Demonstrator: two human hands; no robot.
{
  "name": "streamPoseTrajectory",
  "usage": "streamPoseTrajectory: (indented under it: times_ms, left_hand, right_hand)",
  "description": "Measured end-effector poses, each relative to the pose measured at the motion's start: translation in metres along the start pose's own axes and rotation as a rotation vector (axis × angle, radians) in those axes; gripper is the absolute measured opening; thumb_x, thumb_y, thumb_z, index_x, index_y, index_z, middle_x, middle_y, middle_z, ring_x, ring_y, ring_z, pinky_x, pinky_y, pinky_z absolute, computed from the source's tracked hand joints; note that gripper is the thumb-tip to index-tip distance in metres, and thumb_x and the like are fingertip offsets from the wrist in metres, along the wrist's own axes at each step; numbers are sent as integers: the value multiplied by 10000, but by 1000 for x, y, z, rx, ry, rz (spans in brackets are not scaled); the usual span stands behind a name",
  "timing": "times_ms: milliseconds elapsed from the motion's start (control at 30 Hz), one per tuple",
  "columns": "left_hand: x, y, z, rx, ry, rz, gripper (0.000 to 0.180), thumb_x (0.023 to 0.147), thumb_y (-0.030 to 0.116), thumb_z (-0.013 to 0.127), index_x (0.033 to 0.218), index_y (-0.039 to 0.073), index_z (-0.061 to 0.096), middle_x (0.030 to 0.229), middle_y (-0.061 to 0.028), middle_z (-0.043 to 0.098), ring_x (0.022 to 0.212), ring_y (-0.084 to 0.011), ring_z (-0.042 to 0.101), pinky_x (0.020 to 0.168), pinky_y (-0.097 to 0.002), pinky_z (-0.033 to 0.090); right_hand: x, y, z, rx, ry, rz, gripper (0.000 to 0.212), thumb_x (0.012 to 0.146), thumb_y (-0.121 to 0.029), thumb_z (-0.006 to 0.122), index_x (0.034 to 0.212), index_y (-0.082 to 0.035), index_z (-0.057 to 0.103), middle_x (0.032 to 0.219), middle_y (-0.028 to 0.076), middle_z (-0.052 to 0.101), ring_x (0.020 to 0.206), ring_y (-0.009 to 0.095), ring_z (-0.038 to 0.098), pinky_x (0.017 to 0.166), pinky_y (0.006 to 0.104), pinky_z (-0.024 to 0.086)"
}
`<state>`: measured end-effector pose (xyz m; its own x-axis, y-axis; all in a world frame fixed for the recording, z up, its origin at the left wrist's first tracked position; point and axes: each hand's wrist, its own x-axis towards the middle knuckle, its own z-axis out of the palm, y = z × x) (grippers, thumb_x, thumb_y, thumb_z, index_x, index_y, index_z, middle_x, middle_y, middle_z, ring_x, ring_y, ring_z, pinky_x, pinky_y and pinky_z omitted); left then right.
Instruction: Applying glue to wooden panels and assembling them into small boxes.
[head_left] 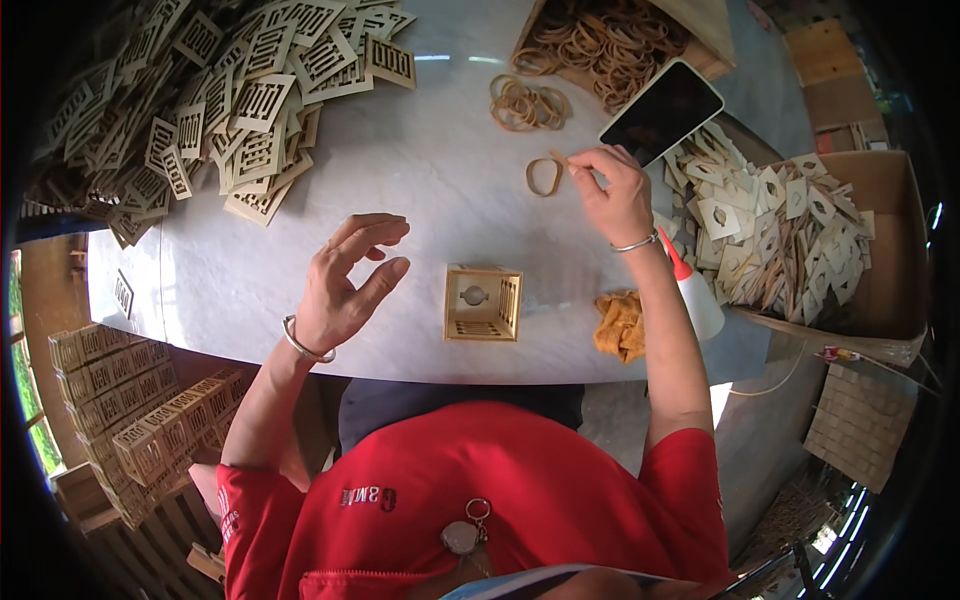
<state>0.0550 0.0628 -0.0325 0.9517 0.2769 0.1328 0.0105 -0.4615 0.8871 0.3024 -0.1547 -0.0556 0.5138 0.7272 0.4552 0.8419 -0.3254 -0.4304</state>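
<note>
My left hand (350, 285) hovers over the table left of a small box, thumb and curled fingers apart with nothing between them. The small wooden box (509, 298) stands near the table's front edge, its open side up. It has slotted walls and a round hole in the bottom panel. My right hand (612, 190) is farther off to the right, fingers bent and slightly apart. Just left of its fingertips is a single tan rubber band (543, 178), separate from a small heap of rubber bands (528, 106). Whether the fingertips touch the band is hard to tell.
Slotted wooden panels (262, 100) are piled at the far left. A box of rubber bands (690, 30), a phone (664, 110), panels with holes (790, 225), a white red-tipped bottle (697, 300) and an orange cloth (620, 325) lie right. Stacked wooden boxes (110, 385) stand lower left.
</note>
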Motion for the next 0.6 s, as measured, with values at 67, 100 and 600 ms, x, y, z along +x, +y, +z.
streamPoseTrajectory:
  times_ms: [67, 100, 600]
  left_hand:
    - [4, 0, -1, -29, 15, -10, 305, 831, 132, 672, 1109, 19, 613, 1120, -104, 609, 948, -217, 615, 773, -317, 506]
    - [8, 2, -1, -58, 31, -15, 331, 833, 138, 673, 1133, 18, 600, 1122, -104, 607, 961, -217, 612, 781, -320, 502]
    - [12, 70, 3, -889, -269, -196, 238, 837, 77, 560, 615, 37, 483, 689, -82, 537, 673, -154, 510, 613, -282, 388]
  right_hand:
    - [1, -14, -5, 223, 5, 184, 32, 816, -54, 614, 845, -41, 607, 781, 74, 656, 715, 233, 634, 662, 328, 492]
    - [4, -26, -11, 230, -3, 191, 32, 816, -54, 614, 845, -41, 607, 781, 74, 656, 715, 233, 634, 662, 328, 492]
    - [-7, -117, -59, 570, -297, -80, 217, 834, -93, 641, 662, -43, 519, 635, 39, 533, 496, 189, 464, 623, 303, 412]
